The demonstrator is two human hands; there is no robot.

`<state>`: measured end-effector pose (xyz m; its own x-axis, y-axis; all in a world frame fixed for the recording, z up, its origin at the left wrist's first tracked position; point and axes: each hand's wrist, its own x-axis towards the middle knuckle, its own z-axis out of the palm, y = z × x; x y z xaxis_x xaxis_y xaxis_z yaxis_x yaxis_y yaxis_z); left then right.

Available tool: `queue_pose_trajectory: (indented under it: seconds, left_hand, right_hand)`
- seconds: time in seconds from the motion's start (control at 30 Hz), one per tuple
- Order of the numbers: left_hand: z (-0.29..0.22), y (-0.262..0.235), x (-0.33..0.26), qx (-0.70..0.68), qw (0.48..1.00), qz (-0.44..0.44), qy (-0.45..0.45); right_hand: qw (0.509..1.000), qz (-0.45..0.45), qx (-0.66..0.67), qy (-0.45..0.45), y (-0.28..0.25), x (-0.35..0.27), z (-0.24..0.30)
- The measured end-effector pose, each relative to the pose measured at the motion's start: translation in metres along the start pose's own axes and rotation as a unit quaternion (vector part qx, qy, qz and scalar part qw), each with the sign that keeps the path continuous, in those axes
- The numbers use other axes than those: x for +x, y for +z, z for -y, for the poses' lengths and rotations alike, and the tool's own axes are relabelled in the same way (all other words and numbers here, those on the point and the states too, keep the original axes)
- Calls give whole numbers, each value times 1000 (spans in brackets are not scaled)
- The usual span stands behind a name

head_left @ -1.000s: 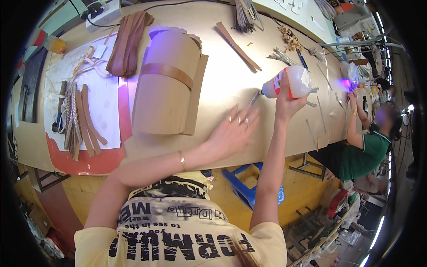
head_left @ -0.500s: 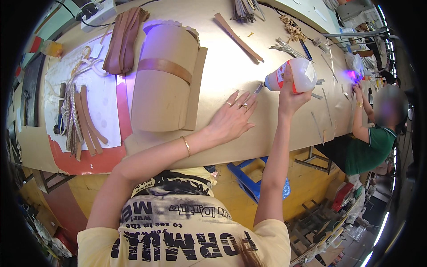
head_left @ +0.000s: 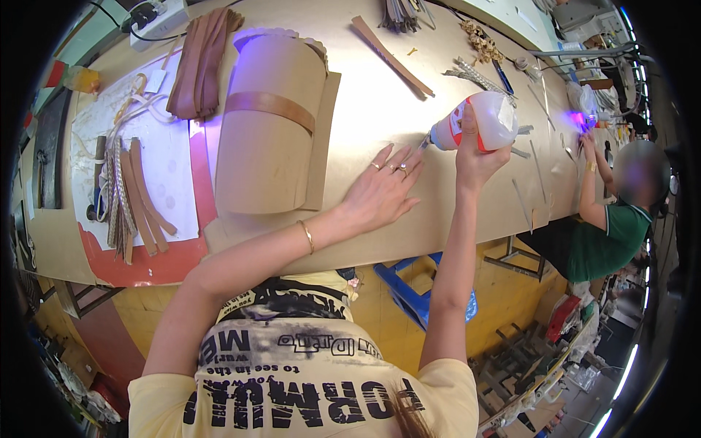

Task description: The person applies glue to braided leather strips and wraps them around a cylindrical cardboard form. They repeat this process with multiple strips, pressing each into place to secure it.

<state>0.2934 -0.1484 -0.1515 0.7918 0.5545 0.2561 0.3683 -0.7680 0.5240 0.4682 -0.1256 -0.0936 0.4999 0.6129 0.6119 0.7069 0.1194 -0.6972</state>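
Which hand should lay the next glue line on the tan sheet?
Probably right: the right hand grips the glue bottle, nozzle toward the tan sheet. The left hand lies flat, empty.

Glue bottle (head_left: 478, 120): translucent white plastic, smooth, slightly glossy. Rolled sheet (head_left: 266, 124) at 12 o'clock: matt tan card. Table (head_left: 409, 226): matt board.

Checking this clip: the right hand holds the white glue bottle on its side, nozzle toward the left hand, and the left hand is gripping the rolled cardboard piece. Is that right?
Not quite. The head view shows the left hand lying flat with fingers spread on the tan work surface, apart from the rolled cardboard piece, not gripping it. The rest stands: the right hand holds the white glue bottle on its side, nozzle toward the left hand.
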Motion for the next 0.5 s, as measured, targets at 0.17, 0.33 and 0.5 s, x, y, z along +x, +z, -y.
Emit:
queue_pose_trajectory:
  seconds: [0.17, 0.33, 0.5]
  left_hand:
    - [-1, -3, -5, -18, 1000, -2, 4]
    - [-5, -14, -37, 6, 999, 42, 18]
    - [-3, -13, -43, 10, 999, 34, 25]
  right_hand:
    - [999, -34, 7, -2, 1, -2, 1]
    - [999, -29, 15, 2, -1, -5, 0]
    - [999, -7, 39, 10, -5, -11, 1]
